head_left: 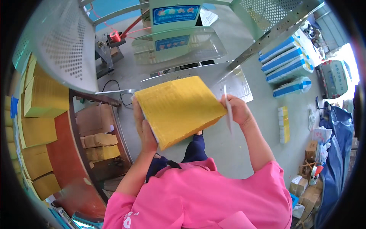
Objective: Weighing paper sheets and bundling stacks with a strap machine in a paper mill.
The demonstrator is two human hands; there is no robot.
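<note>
I hold a thick stack of yellow paper sheets (pixel 179 108) in front of my chest, tilted down to the right. My left hand (pixel 144 128) grips its left edge, thumb on top. At the stack's right corner my right hand (pixel 238 110) is closed around a thin white sheet (pixel 227 108), seen nearly edge-on. Both pink sleeves come in from below.
A green machine (pixel 175 36) with a clear guard stands ahead on the grey floor. More yellow paper stacks (pixel 40 110) are piled on a red table at the left. Blue-and-white bundles (pixel 288 61) lie at the right, cardboard boxes (pixel 307 183) at the lower right.
</note>
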